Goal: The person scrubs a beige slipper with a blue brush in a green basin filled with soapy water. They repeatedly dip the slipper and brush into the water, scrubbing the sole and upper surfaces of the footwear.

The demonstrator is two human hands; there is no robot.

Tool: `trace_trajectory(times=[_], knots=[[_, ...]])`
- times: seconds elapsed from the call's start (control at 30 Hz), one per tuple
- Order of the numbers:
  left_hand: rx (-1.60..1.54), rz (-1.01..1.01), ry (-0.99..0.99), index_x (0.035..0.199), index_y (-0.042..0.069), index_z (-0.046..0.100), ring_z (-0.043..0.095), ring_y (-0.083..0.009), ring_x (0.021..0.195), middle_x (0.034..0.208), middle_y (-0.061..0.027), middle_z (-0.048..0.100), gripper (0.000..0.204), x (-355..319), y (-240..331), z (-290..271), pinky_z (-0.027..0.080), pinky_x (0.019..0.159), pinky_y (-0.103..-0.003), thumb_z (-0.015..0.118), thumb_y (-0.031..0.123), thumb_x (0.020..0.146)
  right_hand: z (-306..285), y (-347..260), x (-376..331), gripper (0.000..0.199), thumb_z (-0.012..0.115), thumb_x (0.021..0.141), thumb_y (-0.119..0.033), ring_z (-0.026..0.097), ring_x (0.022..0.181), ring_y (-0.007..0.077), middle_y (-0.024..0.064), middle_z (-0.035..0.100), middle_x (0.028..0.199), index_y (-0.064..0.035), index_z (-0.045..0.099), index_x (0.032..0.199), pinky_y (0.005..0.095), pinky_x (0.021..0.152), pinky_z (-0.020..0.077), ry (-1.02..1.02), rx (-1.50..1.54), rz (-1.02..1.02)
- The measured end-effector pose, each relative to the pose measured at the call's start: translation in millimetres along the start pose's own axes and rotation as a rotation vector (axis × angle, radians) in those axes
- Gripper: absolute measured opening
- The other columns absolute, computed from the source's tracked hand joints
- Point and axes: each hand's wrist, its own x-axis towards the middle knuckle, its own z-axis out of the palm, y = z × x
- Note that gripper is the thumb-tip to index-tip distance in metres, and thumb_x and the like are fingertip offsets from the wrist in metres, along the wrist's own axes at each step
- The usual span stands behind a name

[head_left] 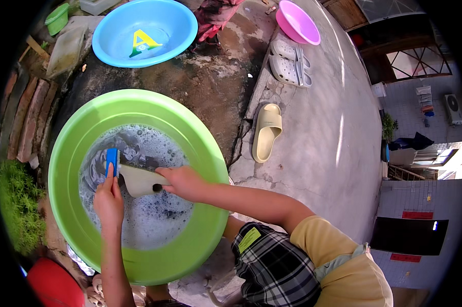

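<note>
A blue scrubbing brush (112, 161) is being gripped by the left hand (108, 198), whose fingers are closed around it; its bristles are being hidden by foam, inside the green basin (190, 140) toward its left wall. A pale beige slipper (140, 180) is being clamped at its right end by the right hand (184, 182), fingers together on it, near the basin's middle. Its long axis is lying roughly left to right, the far end pointing toward the brush; which end is toe cannot be told, since suds are covering part of it. The soapy water (149, 220) is leaving open room toward the basin's near rim. Its matching slipper (266, 132) is lying right of the basin on bare concrete. Beyond the basin, a blue basin (174, 25) is being cut off by the top edge.
</note>
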Motion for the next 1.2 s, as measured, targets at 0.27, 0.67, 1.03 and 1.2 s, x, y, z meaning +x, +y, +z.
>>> trace_trajectory(times=[0.27,0.67,1.03,1.2], knots=[[0.115,-0.008,0.026,0.122,0.016,0.058,0.052,-0.0259,0.052,0.062,-0.0124,0.051,0.039,0.7,-6.1,0.0,0.044,0.052,-0.035,0.059,0.008,0.084,-0.3,4.4,-8.0,0.041,0.064,0.077,-0.019,0.061,0.081,0.0358,0.0176,0.063,0.093,-0.0037,0.053,0.113,0.0409,0.071,0.0490,-0.079,0.009,0.092],[0.026,0.139,0.010,0.121,0.019,0.058,0.051,-0.0251,0.049,0.061,-0.0107,0.052,0.036,-4.3,30.6,-3.1,0.041,0.047,-0.037,0.057,0.012,0.086,0.7,3.4,0.9,0.027,0.064,0.075,-0.019,0.060,0.074,0.0374,0.0197,0.062,0.079,-0.0034,0.057,0.096,0.0442,0.068,0.0467,0.105,0.194,0.160],[0.010,0.103,0.048,0.122,0.015,0.057,0.049,-0.0246,0.049,0.061,-0.0112,0.050,0.038,-6.9,27.4,5.9,0.041,0.048,-0.035,0.058,0.008,0.085,-10.3,0.9,-1.4,0.034,0.063,0.078,-0.017,0.060,0.079,0.0377,0.0215,0.062,0.086,-0.0008,0.056,0.107,0.0426,0.070,0.0476,-0.022,0.066,0.176],[-0.067,0.156,-0.001,0.120,0.016,0.059,0.051,-0.0260,0.048,0.059,-0.0113,0.051,0.035,-8.2,41.0,3.0,0.041,0.046,-0.038,0.056,0.011,0.086,-3.7,6.0,1.9,0.030,0.061,0.080,-0.017,0.060,0.076,0.0383,0.0225,0.062,0.083,0.0000,0.057,0.103,0.0421,0.068,0.0475,0.069,-0.011,0.130]])
